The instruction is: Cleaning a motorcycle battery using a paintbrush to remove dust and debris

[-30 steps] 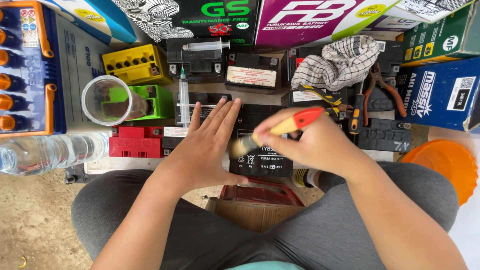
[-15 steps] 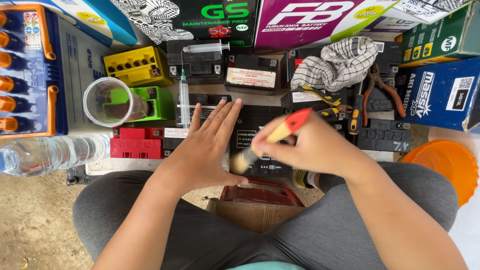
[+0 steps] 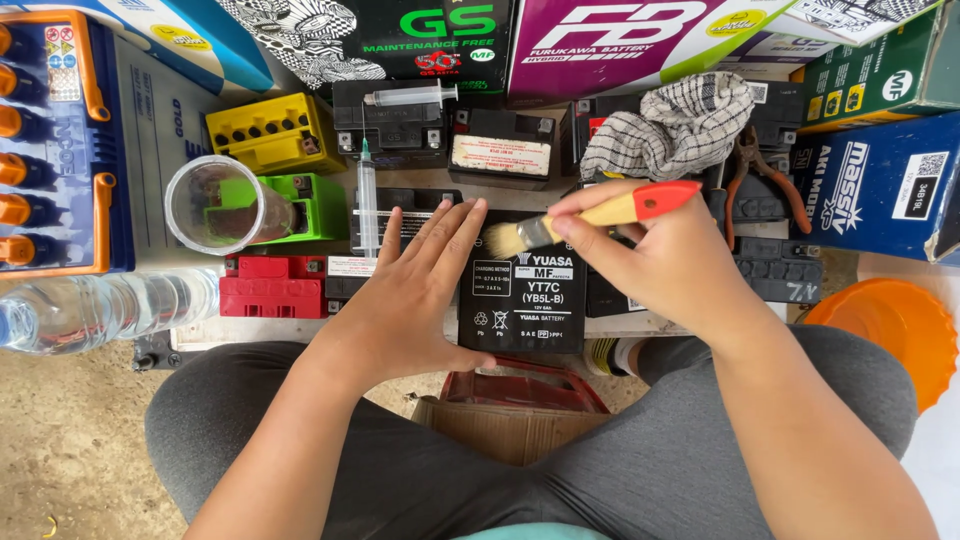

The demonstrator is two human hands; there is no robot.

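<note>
Black battery (image 3: 522, 300): a small boxy case of hard plastic with white print on its face, lying flat at the centre of the work surface, at 6 o'clock from the checked rag.
Left hand (image 3: 405, 295): pressed flat with fingers straight and together, pointing to 1 o'clock, its edge against the battery's left side; it grips nothing.
Right hand (image 3: 655, 255): fingers curled shut around the paintbrush handle, thumb on top.
Paintbrush (image 3: 590, 214): pale wooden handle with a red end, metal ferrule, and a tuft of tan bristles pointing to 9 o'clock over the battery's top edge.
Handling of the brush: it looks light and stiff in the handle, soft at the tip; the wooden middle is the natural hold, as the fingers have it.
Handling of the battery: it is probably dense and heavy for its size, rigid and smooth-sided; a flat palm on its side or a grasp across both long sides would suit it.
Syringe (image 3: 367, 195): a clear, slim plastic tube with a green tip, lying at 11 o'clock from the left hand.
Clear cup (image 3: 215, 205): round and see-through, at 9 o'clock from the syringe.
Checked rag (image 3: 680, 125): soft crumpled cloth at 12 o'clock from the right hand.
Water bottle (image 3: 100, 305): clear plastic, lying on its side at the far left.
</note>
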